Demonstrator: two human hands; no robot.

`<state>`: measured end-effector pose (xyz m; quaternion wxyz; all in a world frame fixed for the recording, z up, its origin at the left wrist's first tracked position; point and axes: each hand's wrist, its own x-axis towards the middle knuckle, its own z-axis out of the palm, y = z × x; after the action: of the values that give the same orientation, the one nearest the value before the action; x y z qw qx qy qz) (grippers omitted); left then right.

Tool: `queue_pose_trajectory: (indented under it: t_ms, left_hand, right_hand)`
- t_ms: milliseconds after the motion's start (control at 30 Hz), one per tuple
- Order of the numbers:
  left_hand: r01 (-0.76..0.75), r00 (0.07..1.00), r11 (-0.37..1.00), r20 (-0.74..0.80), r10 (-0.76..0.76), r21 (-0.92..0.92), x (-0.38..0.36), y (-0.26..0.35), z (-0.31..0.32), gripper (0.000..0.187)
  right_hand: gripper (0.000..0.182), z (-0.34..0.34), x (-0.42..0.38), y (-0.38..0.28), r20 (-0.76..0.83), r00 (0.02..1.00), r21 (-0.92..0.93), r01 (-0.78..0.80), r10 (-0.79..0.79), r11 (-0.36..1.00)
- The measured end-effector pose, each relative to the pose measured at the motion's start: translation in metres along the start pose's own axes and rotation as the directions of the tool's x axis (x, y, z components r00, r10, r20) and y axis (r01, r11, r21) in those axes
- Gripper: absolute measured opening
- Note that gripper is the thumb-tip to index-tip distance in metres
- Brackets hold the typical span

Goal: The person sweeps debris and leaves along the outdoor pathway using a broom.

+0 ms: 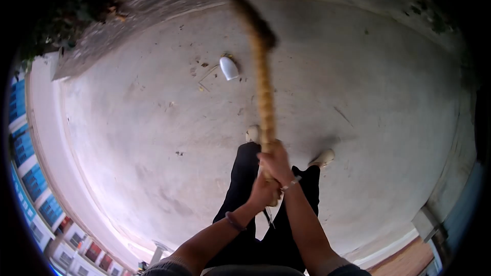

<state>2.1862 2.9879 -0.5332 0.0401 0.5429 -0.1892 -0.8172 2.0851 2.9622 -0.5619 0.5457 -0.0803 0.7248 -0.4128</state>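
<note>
Left hand (263, 192) and right hand (276, 164) around a ridged tan handle (265, 94) (dark, blurry far end (257, 22)) above pale ground (378, 97).

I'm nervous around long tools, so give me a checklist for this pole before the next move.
1. Left hand closed around the pole: ok, near its lower end.
2. Right hand closed around it too: ok, above the left hand.
3. Both shoes on the ground, set apart: ok.
4. Ground free of loose litter: not ok; small bits lie scattered near the white object.
5. Dark far end firmly fixed: cannot tell, it is blurred.
</note>
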Motion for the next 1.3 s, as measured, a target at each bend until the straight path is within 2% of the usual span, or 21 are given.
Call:
queue_pose_trajectory:
  t_ms: [67, 133, 200, 233, 267, 333, 400, 433, 467, 533, 600, 667, 733, 800, 900, 1033, 1100, 1167, 1200, 1267, 1300]
  left_hand:
    - [0.088, 0.984, 0.995, 0.153, -0.095, 0.055, 0.000, 0.002, 0.013, 0.025]
    - [-0.189, 0.928, 0.885, 0.371, 0.020, 0.425, 0.037, -0.029, -0.007, 0.023]
    - [0.361, 0.912, 0.920, 0.152, -0.382, 0.152, 0.044, 0.017, 0.001, 0.015]
    - [0.337, 0.932, 0.936, 0.107, -0.347, 0.100, 0.037, 0.012, -0.018, 0.013]
    - [0.306, 0.949, 0.950, 0.058, -0.309, 0.054, 0.029, 0.001, -0.042, 0.010]
    - [0.239, 0.970, 0.971, -0.053, -0.239, -0.011, 0.013, -0.013, -0.090, 0.007]
    - [0.230, 0.936, 0.972, -0.265, -0.233, -0.042, -0.025, 0.007, -0.104, 0.007]
    - [0.134, 0.960, 0.990, -0.240, -0.142, -0.050, -0.031, 0.009, -0.110, 0.010]
    - [0.034, 0.976, 0.998, -0.212, -0.045, -0.058, -0.035, 0.013, -0.115, 0.012]
    - [-0.133, 0.967, 0.985, -0.232, 0.104, -0.110, -0.044, 0.013, -0.120, 0.016]
    - [-0.259, 0.925, 0.948, -0.330, 0.188, -0.183, -0.054, 0.000, -0.117, 0.020]
    - [-0.211, 0.941, 0.972, -0.290, 0.174, -0.102, -0.068, -0.022, -0.128, 0.020]
    - [-0.068, 0.994, 0.995, -0.077, 0.074, 0.076, -0.088, -0.043, -0.142, 0.019]
    - [0.081, 0.996, 0.968, 0.007, -0.085, 0.238, -0.098, -0.056, -0.146, 0.019]
    - [0.242, 0.932, 0.863, 0.141, -0.334, 0.444, -0.094, -0.073, -0.150, 0.024]
    - [0.346, 0.852, 0.741, 0.137, -0.505, 0.576, -0.077, -0.094, -0.181, 0.019]
    - [0.399, 0.829, 0.778, 0.173, -0.532, 0.485, -0.081, -0.109, -0.231, 0.012]
    - [0.457, 0.869, 0.768, -0.043, -0.492, 0.448, -0.121, -0.096, -0.290, 0.014]
    - [0.476, 0.875, 0.766, -0.150, -0.460, 0.432, -0.138, -0.081, -0.315, 0.016]
    - [0.400, 0.912, 0.828, -0.258, -0.319, 0.393, -0.166, -0.062, -0.354, 0.020]
    - [0.360, 0.926, 0.880, -0.235, -0.296, 0.310, -0.172, -0.049, -0.361, 0.019]
  right_hand:
    - [0.014, -0.024, -0.008, 0.013, -0.202, 0.978, 0.047, -0.041, 0.050, 0.998]
    - [0.012, -0.047, 0.003, 0.033, -0.119, 0.970, 0.211, -0.182, 0.210, 0.960]
    - [0.012, -0.039, 0.019, 0.044, -0.121, 0.955, 0.265, -0.233, 0.272, 0.936]
    - [0.014, -0.030, 0.032, 0.072, -0.058, 0.952, 0.195, -0.285, 0.301, 0.938]
    - [0.016, -0.006, 0.038, 0.079, -0.101, 0.951, -0.205, -0.308, 0.293, 0.929]
    - [0.026, 0.054, 0.024, 0.094, 0.013, 0.955, -0.148, -0.290, 0.295, 0.946]
    - [0.032, 0.104, 0.026, 0.125, 0.437, 0.894, -0.601, 0.368, -0.094, 0.709]
    - [0.030, 0.125, 0.013, 0.100, 0.263, 0.961, -0.300, -0.002, 0.085, 0.954]
    - [0.032, 0.130, 0.000, 0.049, 0.302, 0.931, -0.184, -0.154, 0.205, 0.971]
    - [0.034, 0.149, 0.001, 0.047, 0.505, 0.852, -0.078, -0.117, 0.140, 0.990]
    - [0.034, 0.155, -0.019, 0.048, 0.434, 0.896, -0.090, -0.055, 0.089, 0.994]
    - [0.036, 0.156, -0.043, 0.060, 0.308, 0.951, -0.086, 0.033, -0.005, 0.996]
    - [0.038, 0.140, -0.075, 0.087, 0.139, 0.982, -0.103, 0.146, -0.131, 0.984]
    - [0.031, 0.125, -0.107, 0.110, -0.060, 0.991, 0.160, -0.106, 0.117, 0.981]
    - [0.018, 0.102, -0.131, 0.162, -0.310, 0.926, 0.307, -0.118, 0.216, 0.944]
    - [0.011, 0.106, -0.155, 0.205, -0.299, 0.864, 0.660, -0.119, 0.405, 0.742]
    - [0.009, 0.152, -0.152, 0.246, -0.213, 0.860, 0.544, -0.290, 0.464, 0.787]
    - [0.015, 0.229, -0.160, 0.242, -0.211, 0.833, 0.383, -0.411, 0.511, 0.828]
    - [0.022, 0.264, -0.161, 0.233, -0.281, 0.886, -0.135, -0.416, 0.368, 0.899]
    - [0.023, 0.336, -0.154, 0.249, -0.111, 0.989, -0.015, -0.100, 0.097, 0.995]
    - [0.024, 0.346, -0.156, 0.217, 0.008, 0.983, 0.103, -0.181, 0.181, 0.978]
